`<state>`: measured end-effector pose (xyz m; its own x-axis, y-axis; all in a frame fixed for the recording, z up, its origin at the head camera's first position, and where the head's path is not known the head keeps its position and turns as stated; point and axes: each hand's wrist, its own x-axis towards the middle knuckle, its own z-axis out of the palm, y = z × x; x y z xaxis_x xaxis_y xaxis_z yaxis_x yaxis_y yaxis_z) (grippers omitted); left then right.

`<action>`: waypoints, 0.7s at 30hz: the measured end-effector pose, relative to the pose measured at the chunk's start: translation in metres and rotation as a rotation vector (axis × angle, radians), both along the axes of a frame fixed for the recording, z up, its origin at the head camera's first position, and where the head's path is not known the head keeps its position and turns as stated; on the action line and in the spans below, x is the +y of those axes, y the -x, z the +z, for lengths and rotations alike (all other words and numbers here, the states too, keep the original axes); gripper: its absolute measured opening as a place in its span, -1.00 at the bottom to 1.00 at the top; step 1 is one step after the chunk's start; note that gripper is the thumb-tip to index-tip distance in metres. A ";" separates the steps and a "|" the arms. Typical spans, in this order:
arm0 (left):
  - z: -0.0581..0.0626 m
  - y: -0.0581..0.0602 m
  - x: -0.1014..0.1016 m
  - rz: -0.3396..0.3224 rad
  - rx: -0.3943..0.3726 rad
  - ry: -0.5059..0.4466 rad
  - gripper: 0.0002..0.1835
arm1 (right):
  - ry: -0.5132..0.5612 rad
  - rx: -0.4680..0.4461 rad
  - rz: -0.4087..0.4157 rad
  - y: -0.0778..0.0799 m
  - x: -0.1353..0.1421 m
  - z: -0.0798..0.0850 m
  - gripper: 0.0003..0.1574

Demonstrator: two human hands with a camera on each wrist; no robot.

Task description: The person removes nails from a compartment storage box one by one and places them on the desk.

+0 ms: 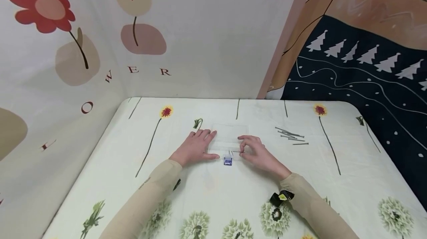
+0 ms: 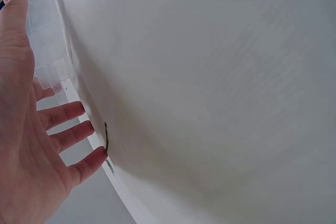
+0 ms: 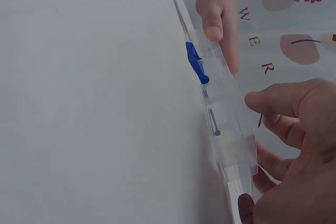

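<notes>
A clear plastic box (image 1: 218,148) lies on the table with its transparent lid (image 1: 230,132) folded back to the far side. On its near edge is a blue latch (image 3: 196,62). Inside the box a nail (image 3: 213,123) shows through the wall. My left hand (image 1: 197,146) rests at the box's left end, fingers spread and fairly straight, thumb (image 2: 16,14) against the box. Over the right end, my right hand (image 1: 258,153) pinches a nail (image 3: 260,121) between thumb and index finger, most of it hidden by the fingers.
To the right of the box lies a loose pile of several nails (image 1: 289,134), with one single nail (image 1: 301,143) just in front. The table (image 1: 186,209) has a flower-printed cover. Printed cloth walls (image 1: 213,46) rise behind it.
</notes>
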<state>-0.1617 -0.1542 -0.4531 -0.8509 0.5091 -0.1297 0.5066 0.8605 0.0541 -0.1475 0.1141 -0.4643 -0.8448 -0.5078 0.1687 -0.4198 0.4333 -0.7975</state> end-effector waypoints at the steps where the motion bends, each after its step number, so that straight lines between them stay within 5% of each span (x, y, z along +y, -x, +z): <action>1: 0.000 0.000 0.000 0.000 0.001 0.001 0.03 | 0.008 -0.001 -0.003 0.001 0.001 0.000 -0.74; 21: -0.001 0.000 -0.001 -0.011 -0.005 -0.012 0.03 | 0.071 -0.100 -0.077 0.010 0.033 0.005 -0.86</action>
<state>-0.1619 -0.1555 -0.4541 -0.8447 0.5198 -0.1275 0.5156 0.8543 0.0667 -0.1574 0.1467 -0.4588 -0.8953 -0.4302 0.1152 -0.3044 0.4022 -0.8635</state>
